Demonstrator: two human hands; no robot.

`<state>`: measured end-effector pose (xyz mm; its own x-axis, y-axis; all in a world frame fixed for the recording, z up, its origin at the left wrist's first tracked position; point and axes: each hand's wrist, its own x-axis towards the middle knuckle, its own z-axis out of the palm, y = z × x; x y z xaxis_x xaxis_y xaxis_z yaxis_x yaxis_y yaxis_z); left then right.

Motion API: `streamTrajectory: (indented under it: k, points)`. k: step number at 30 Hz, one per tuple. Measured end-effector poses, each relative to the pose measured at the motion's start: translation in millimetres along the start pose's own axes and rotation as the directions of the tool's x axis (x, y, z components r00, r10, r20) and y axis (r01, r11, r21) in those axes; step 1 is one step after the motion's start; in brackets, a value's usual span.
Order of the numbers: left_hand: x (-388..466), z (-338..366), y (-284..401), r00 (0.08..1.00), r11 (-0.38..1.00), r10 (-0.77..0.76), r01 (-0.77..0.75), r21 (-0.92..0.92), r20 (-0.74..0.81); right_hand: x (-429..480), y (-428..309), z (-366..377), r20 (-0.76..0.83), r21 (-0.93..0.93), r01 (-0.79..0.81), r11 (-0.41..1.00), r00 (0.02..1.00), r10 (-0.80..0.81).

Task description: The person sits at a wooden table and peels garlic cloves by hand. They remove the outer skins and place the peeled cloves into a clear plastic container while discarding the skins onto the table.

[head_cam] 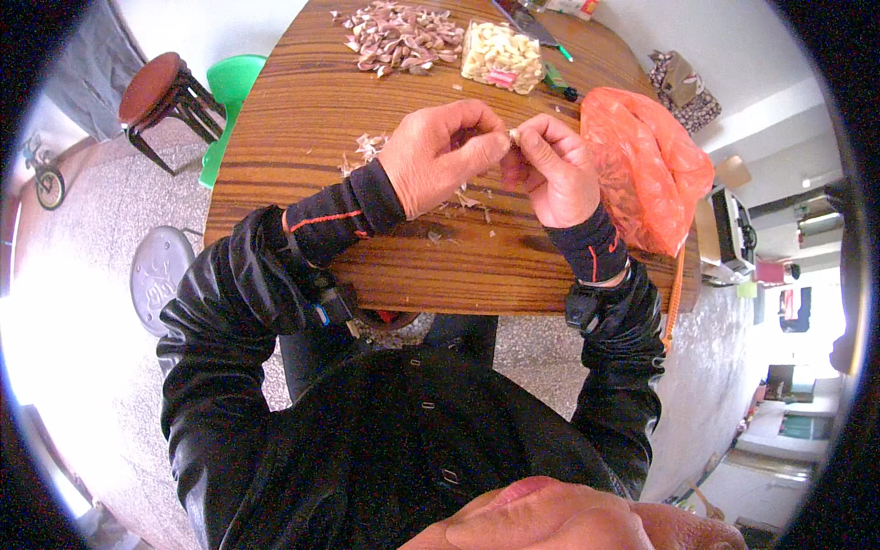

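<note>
A small pale garlic clove (514, 137) is pinched between the fingertips of both hands above the table, mostly covered by the fingers. My left hand (443, 155) reaches it from the left, thumb and forefinger together. From the other side my right hand (560, 172) grips it, thumb against the bent forefinger. Beyond the hands stands a clear plastic container (528, 77) heaped with peeled cloves. Left of it lies a loose pile of unpeeled garlic cloves (405, 41). Papery garlic skins (371, 144) are scattered beside my left wrist, with more scraps beneath the hands.
An orange plastic bag (646, 165) rests at the right of the wooden table (295, 124). A dark flat object (526, 24) and a green-and-black item (558, 82) lie near the container. Left of the table are a green chair (230, 89), a brown stool (152, 89) and a grey stool (161, 275).
</note>
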<state>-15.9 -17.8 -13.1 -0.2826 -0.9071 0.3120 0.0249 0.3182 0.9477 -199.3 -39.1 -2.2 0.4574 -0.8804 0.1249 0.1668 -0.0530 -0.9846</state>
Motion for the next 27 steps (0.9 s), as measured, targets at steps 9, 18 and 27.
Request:
streamTrajectory:
  k: [9,18,27]
  points:
    - [3.3,2.4,-7.7,0.988,0.992,0.123,-0.125,-0.016,-0.098,1.7,3.7,-2.0,-0.027,-0.270,0.097,0.958,0.994,-0.108]
    - [2.5,1.5,-0.6,0.954,0.943,0.263,-0.222,0.250,-0.147,-0.5,-0.7,-1.0,0.003,-0.299,0.064,0.952,0.998,-0.066]
    - [-1.1,-10.8,13.2,0.983,0.919,0.183,-0.167,0.358,-0.011,-0.8,-3.4,-2.4,0.092,-0.222,0.045,0.974,0.995,-0.024]
